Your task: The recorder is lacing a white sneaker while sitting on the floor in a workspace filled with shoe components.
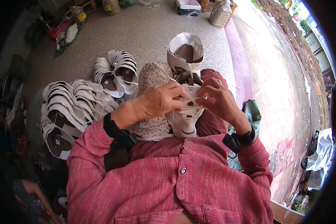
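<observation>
A white shoe (pixel 183 126) with its toe toward me lies on my lap, between my hands. White shoelace (pixel 190 98) strands run across its front, with a dark label on the tongue. My left hand (pixel 161 98) is closed at the shoe's left side, thumb and fingers pinched on the lace. From the right, my right hand (pixel 219 100) reaches over the shoe, its fingertips closed on the lace near the eyelets. What lies under the fingertips is partly hidden. Under my left forearm a floral cloth (pixel 149 125) covers my thigh.
Just beyond my knees stands another white shoe upper (pixel 175 48) with a brown insole. Nested white shoe uppers (pixel 115 71) and a larger pile (pixel 69 100) lie at left. Farther off are a plastic jug (pixel 220 14) and a box (pixel 188 6). Another person's arm (pixel 37 192) shows lower left.
</observation>
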A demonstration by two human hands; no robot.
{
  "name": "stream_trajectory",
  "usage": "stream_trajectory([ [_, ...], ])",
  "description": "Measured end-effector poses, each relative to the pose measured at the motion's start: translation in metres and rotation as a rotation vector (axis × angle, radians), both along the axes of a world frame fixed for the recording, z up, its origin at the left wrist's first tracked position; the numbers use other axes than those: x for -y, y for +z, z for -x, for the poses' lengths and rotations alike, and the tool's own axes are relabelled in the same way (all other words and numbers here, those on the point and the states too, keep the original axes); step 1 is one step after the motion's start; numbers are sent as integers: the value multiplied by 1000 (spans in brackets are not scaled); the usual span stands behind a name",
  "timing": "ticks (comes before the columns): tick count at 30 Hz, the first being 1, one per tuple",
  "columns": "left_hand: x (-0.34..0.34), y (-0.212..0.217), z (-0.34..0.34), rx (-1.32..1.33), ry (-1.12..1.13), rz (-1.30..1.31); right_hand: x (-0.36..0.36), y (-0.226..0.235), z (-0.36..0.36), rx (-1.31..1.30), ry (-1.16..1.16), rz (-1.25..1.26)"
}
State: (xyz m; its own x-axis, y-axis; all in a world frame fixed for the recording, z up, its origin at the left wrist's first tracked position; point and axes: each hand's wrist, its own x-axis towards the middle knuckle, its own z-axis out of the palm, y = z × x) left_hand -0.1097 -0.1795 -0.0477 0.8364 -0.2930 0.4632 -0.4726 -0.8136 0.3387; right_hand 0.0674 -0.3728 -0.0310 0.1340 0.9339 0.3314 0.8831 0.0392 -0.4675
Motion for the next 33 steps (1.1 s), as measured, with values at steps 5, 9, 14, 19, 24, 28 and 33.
stream_trajectory([
  [5, -1, -3, -1, 89, 10, 32, -7, -7, -6, -43, 51, 78],
  [9, 11, -27, 5, 230, 162, 235, -12, -14, 0, -111, -43, 92],
  [14, 14, -47, 0, 308, 258, 217, -14, -9, 2, -150, -37, 60],
  [19, 1, -44, 7, 139, 295, 184, -14, -3, -6, -48, 67, 124],
  [24, -3, -21, 5, 120, 132, 244, -17, -7, -11, -50, 87, 83],
  [28, -8, -24, 6, -32, 109, 245, -27, 3, -11, 409, -11, -111],
  [33, -6, -23, 4, -58, 152, 277, -36, 12, -16, 276, -123, -19],
])
